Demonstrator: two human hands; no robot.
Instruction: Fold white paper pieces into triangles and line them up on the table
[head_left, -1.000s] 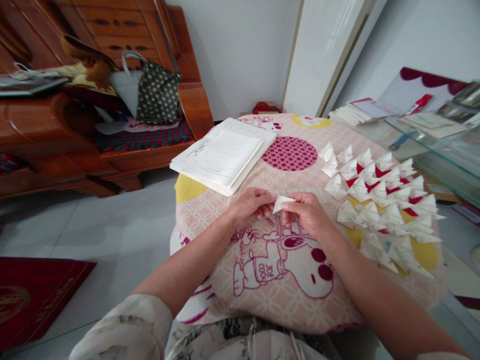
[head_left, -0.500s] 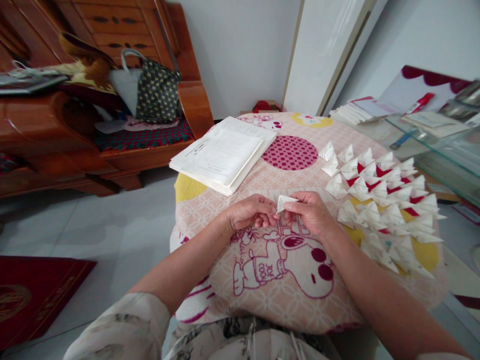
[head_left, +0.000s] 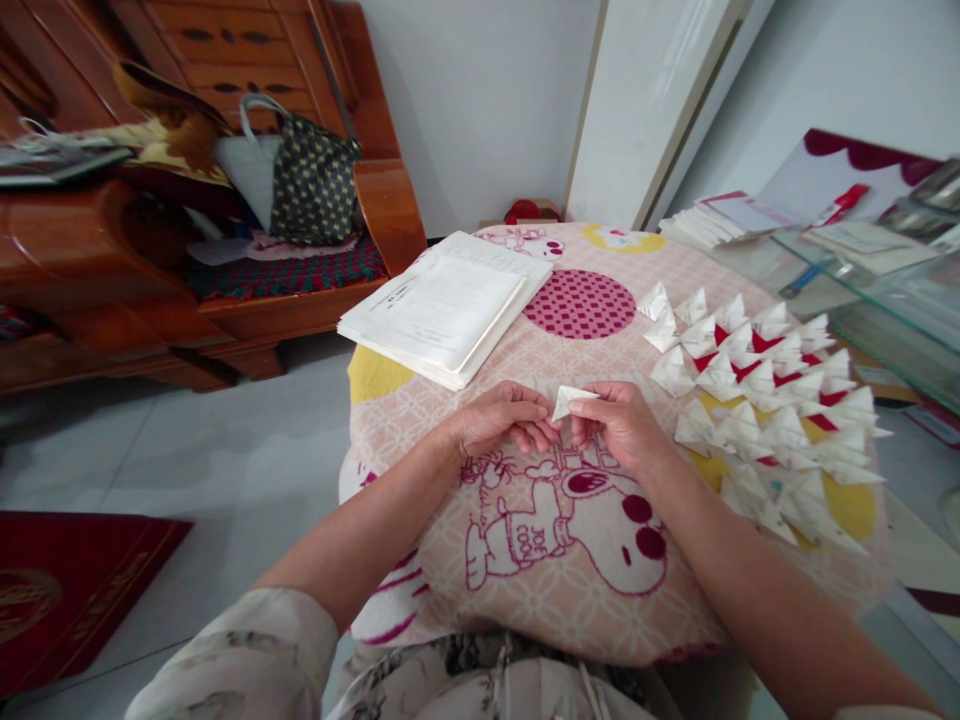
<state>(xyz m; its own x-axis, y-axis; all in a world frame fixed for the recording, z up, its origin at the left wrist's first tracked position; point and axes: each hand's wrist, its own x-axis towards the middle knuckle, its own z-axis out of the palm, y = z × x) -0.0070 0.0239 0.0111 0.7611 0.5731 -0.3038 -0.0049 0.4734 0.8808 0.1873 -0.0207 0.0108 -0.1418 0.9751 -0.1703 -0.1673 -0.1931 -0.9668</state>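
A small white folded paper triangle is held up over the cloth-covered table in the head view. My right hand pinches its right side between thumb and fingers. At its lower left corner, my left hand has its fingertips closed on the paper, with the other fingers curled in. Several finished-looking folded paper pieces, white with pointed tips, stand in rows on the right of the table. Left of centre, beyond my hands, lies a stack of printed paper sheets.
The tablecloth is pink with cartoon dogs. Along the right side is a glass shelf with papers and a red marker. A wooden bench bearing a patterned bag stands at left. A red bag is on the floor.
The folded triangle has tilted slightly, and its face shows flatter now. My left fingers have shifted a little at its corner. Both arms stay nearly in place.
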